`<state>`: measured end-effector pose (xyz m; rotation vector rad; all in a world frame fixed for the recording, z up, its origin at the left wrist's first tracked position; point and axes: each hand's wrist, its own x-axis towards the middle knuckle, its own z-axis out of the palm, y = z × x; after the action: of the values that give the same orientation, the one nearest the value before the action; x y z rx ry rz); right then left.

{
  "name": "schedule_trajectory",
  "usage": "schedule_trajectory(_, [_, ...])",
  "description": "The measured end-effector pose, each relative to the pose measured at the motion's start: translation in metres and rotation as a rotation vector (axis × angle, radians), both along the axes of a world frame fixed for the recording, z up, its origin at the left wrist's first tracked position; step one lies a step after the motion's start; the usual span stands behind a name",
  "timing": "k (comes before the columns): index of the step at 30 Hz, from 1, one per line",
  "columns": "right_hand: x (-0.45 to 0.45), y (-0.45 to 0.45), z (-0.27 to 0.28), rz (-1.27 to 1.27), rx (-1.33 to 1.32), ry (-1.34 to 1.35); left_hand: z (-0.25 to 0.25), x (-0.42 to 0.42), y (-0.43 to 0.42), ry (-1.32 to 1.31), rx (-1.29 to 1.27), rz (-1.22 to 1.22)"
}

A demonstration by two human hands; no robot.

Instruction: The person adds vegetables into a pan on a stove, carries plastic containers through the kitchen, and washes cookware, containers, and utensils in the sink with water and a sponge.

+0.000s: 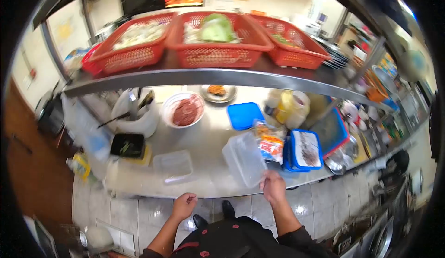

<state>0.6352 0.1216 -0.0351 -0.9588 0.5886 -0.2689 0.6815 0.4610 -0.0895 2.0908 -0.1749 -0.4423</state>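
Note:
My right hand [273,187] grips the near corner of a clear plastic container [244,159], which is tilted over the steel counter. My left hand [185,205] is closed in front of the counter's edge; whether it holds anything is too small to tell. A second clear container [173,166] lies on the counter beyond my left hand. A blue lid [245,116] rests behind the container in my right hand. Right of that container are a printed food packet [270,145] and a blue-rimmed box [306,150] with dark contents.
A white bowl of raw meat [185,111] and a metal bowl [218,92] stand at the back. Red baskets [218,53] line the overhead shelf [208,76]. At left are a black container [127,146] and a white tub [141,121]; bottles [296,110] stand at right.

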Motion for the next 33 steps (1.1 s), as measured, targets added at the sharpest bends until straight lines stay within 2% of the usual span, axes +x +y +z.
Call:
schedule_trajectory(1, [0.024, -0.007, -0.012, -0.003, 0.012, -0.055, 0.001, 0.000, 0.003, 0.015, 0.011, 0.058])
schedule_trajectory(2, [0.048, -0.010, -0.009, 0.006, -0.095, -0.101, 0.000, -0.001, 0.008, -0.019, 0.005, 0.074])
schedule_trajectory(3, [0.077, -0.003, 0.015, -0.133, -0.001, -0.146, -0.002, -0.006, 0.012, -0.068, 0.002, 0.082])
schedule_trajectory(4, [0.101, -0.016, 0.015, -0.089, -0.044, -0.161, -0.006, -0.018, 0.016, -0.057, 0.016, 0.136])
schedule_trajectory(5, [0.136, -0.025, 0.011, -0.073, -0.039, -0.115, -0.011, -0.026, 0.020, -0.026, -0.018, 0.223])
schedule_trajectory(6, [0.174, -0.055, -0.017, -0.066, 0.034, -0.226, -0.010, -0.026, 0.021, -0.011, -0.058, 0.289])
schedule_trajectory(11, [0.326, -0.099, -0.010, -0.126, -0.180, -0.125, -0.029, -0.080, 0.045, -0.021, 0.100, 0.527])
schedule_trajectory(14, [0.403, -0.140, -0.030, -0.033, -0.158, -0.044, -0.059, -0.139, 0.071, 0.116, 0.228, 0.689])
schedule_trajectory(17, [0.451, -0.166, -0.035, -0.036, -0.060, -0.044, -0.051, -0.192, 0.075, 0.161, 0.321, 0.805])
schedule_trajectory(20, [0.466, -0.181, -0.061, -0.046, 0.079, 0.006, -0.069, -0.253, 0.087, 0.305, 0.392, 0.851])
schedule_trajectory(22, [0.461, -0.183, -0.086, -0.070, 0.154, 0.069, -0.093, -0.281, 0.091, 0.333, 0.322, 0.892])
schedule_trajectory(24, [0.452, -0.177, -0.099, -0.082, 0.184, 0.094, -0.097, -0.284, 0.091, 0.318, 0.330, 0.880])
schedule_trajectory(25, [0.447, -0.171, -0.095, -0.083, 0.186, 0.083, -0.088, -0.271, 0.088, 0.399, 0.304, 0.877])
schedule_trajectory(26, [0.443, -0.162, -0.084, -0.068, 0.177, 0.069, -0.082, -0.264, 0.086, 0.479, 0.275, 0.872])
schedule_trajectory(28, [0.430, -0.139, -0.058, -0.015, 0.115, 0.012, -0.125, -0.274, 0.105, 0.454, 0.197, 0.920])
schedule_trajectory(30, [0.405, -0.102, -0.011, -0.006, 0.035, -0.001, -0.155, -0.275, 0.122, 0.535, -0.016, 1.013])
schedule_trajectory(31, [0.389, -0.081, 0.012, -0.011, -0.001, -0.013, -0.179, -0.278, 0.136, 0.504, 0.119, 0.855])
schedule_trajectory(32, [0.374, -0.062, 0.030, -0.017, -0.037, -0.026, -0.200, -0.282, 0.149, 0.502, 0.098, 0.869])
schedule_trajectory(33, [0.358, -0.045, 0.044, 0.024, -0.026, -0.051, -0.219, -0.286, 0.158, 0.563, -0.073, 0.989])
